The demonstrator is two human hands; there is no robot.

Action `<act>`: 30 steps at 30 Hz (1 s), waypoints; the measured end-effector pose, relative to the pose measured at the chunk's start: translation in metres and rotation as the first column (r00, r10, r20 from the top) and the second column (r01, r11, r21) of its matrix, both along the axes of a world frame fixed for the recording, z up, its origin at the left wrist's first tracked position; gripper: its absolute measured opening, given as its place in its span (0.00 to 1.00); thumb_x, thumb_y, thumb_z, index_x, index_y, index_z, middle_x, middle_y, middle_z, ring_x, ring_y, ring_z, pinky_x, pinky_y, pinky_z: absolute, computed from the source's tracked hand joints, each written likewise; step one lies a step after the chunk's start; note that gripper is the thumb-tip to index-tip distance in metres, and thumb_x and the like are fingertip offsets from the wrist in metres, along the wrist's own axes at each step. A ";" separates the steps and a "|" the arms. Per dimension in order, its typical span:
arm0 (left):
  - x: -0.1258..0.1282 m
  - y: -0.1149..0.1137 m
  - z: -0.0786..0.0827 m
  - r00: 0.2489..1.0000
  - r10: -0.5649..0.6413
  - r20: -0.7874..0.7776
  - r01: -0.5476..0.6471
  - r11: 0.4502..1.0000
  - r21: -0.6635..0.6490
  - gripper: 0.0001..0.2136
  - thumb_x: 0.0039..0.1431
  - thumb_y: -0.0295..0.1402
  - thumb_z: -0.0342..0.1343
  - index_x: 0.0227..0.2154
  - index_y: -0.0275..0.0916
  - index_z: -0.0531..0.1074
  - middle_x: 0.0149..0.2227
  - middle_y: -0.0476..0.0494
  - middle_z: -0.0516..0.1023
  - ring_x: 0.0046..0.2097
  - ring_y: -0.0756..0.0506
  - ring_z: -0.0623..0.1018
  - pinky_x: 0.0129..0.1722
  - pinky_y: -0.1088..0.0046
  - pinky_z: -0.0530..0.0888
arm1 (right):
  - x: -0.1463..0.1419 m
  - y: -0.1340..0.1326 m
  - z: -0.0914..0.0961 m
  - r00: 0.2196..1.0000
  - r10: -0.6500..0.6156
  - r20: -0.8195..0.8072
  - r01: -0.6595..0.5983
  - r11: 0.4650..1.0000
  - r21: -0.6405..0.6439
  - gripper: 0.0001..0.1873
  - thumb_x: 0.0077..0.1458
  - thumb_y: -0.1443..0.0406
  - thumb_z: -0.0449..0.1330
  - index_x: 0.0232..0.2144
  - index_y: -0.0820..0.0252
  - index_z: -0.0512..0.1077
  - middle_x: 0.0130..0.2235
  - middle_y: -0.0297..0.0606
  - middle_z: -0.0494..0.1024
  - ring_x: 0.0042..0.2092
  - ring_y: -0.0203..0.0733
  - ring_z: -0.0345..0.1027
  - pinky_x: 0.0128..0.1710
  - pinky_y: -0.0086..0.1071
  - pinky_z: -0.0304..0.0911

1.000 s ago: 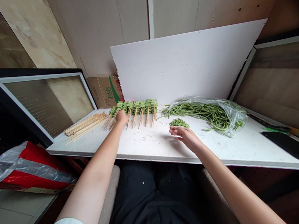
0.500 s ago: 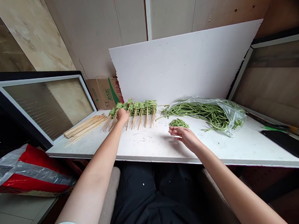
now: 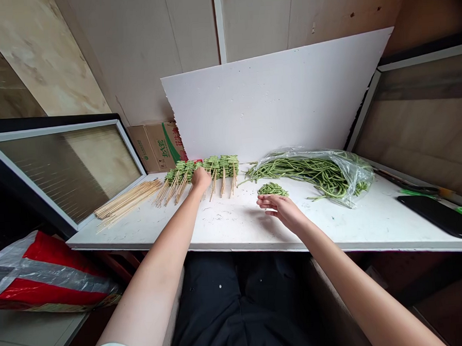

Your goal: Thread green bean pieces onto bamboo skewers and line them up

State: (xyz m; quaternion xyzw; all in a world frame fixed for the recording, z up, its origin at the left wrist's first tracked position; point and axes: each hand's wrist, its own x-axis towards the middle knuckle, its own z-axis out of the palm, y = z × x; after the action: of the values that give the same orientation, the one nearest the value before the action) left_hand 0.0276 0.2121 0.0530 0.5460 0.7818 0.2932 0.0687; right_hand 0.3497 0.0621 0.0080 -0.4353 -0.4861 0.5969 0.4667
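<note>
My left hand [image 3: 201, 179] is closed, its fingers curled down among the bundles of bamboo skewers threaded with green bean pieces [image 3: 213, 169]. The fingertips are turned away from me, so whatever they grip is hidden. These skewers lie side by side in a row, beans toward the back, bare sticks pointing at me. My right hand [image 3: 281, 209] is open, fingers stretched out to the left, just in front of a small pile of cut bean pieces [image 3: 272, 189]. Nothing shows in it.
Loose bamboo skewers [image 3: 127, 199] lie at the left of the white table [image 3: 234, 229]. Long green beans [image 3: 312, 174] spill from a clear plastic bag [image 3: 357, 169]. A black phone [image 3: 440, 214] lies right. A white board [image 3: 266, 104] and a cardboard box [image 3: 156, 146] stand behind.
My left hand has shifted right along the row of bean skewers, leaving the bundles on its left in view. My right hand stays by the cut pieces. The camera view has turned slightly.
</note>
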 end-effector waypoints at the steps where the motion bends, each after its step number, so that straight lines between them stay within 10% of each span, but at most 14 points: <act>1: 0.002 0.000 -0.001 1.000 0.018 -0.023 -0.018 1.000 -0.002 0.09 0.66 0.35 0.59 0.43 0.36 0.78 0.48 0.24 0.81 0.50 0.28 0.81 0.47 0.55 0.73 | 0.000 0.000 0.001 1.000 0.000 -0.003 0.000 1.000 0.000 0.15 0.63 0.55 0.63 0.44 0.55 0.83 0.50 0.45 0.86 0.52 0.48 0.79 0.41 0.32 0.72; 30: 0.008 -0.016 -0.009 0.982 -0.047 -0.181 0.040 0.998 -0.043 0.16 0.73 0.44 0.52 0.37 0.38 0.77 0.39 0.33 0.81 0.44 0.36 0.81 0.43 0.64 0.72 | -0.002 -0.003 0.002 0.999 0.018 -0.027 -0.018 1.000 -0.017 0.14 0.64 0.56 0.63 0.44 0.58 0.83 0.49 0.46 0.86 0.50 0.47 0.78 0.41 0.32 0.71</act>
State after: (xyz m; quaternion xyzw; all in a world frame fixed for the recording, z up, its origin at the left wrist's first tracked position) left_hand 0.0354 0.1963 0.0438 0.5859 0.7784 0.2250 0.0141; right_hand 0.3472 0.0592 0.0097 -0.4268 -0.4784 0.6112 0.4641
